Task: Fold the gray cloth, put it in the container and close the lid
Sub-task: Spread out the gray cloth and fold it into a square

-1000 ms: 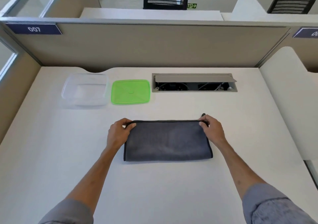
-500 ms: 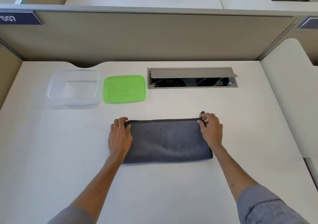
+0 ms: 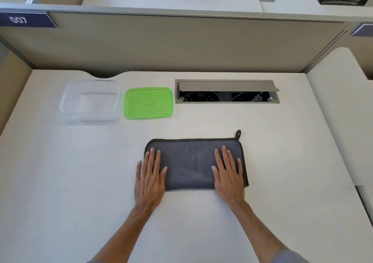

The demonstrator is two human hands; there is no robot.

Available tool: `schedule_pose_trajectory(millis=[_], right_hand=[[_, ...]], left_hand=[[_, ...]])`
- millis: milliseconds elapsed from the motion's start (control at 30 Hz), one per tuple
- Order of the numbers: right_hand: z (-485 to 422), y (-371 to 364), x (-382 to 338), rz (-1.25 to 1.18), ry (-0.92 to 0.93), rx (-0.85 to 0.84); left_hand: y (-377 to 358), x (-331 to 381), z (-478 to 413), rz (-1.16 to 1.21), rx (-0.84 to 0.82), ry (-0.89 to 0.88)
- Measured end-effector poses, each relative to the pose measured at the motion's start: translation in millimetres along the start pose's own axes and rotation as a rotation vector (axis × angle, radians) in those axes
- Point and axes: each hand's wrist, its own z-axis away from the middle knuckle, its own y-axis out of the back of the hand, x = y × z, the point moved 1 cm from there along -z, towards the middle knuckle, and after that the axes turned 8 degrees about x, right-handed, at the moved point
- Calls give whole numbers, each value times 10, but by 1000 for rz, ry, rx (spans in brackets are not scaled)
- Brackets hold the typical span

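The gray cloth (image 3: 189,161) lies folded into a wide rectangle in the middle of the white desk, its hanging loop sticking out at the far right corner. My left hand (image 3: 150,180) lies flat, fingers spread, on the cloth's left end. My right hand (image 3: 228,176) lies flat on its right end. Neither hand grips anything. The clear plastic container (image 3: 90,101) stands open at the far left of the desk. Its green lid (image 3: 149,103) lies flat on the desk just right of it.
An open cable hatch (image 3: 227,92) with sockets is sunk into the desk at the back right. A beige partition wall (image 3: 181,44) runs along the desk's far edge. Another desk surface (image 3: 343,111) adjoins on the right.
Both hands let go of the cloth's far corners, slid toward me and now lie flat and open on the cloth. The cloth stays folded in place.
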Motion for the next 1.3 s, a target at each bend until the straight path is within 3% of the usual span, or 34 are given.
schedule_pose_trajectory(millis=[467,567,700,767,933,1033,1167,1300], right_hand=[[-24,152,136,12,68,-62],[22,240,149,-110,-94,23],[126,357,265,-189,-509,190],[140,408,324,-237,-694,142],[159,467,380,-410,-953,-30],[141,473,393,-588,-1045,-57],[131,545,407,-808,-1127,-51],[150,632,334,-991,-1073,-23]], left_hand=[[69,-190,23,-60,-36,-81],[93,-149,20,-71,-25,-79],[138,-19,-14,-36,27,-91],[155,104,-18,6,41,-117],[108,511,156,106,-15,-313],[40,690,324,96,-70,-438],[-13,756,477,65,-145,-465],[-25,724,514,46,-193,-464]])
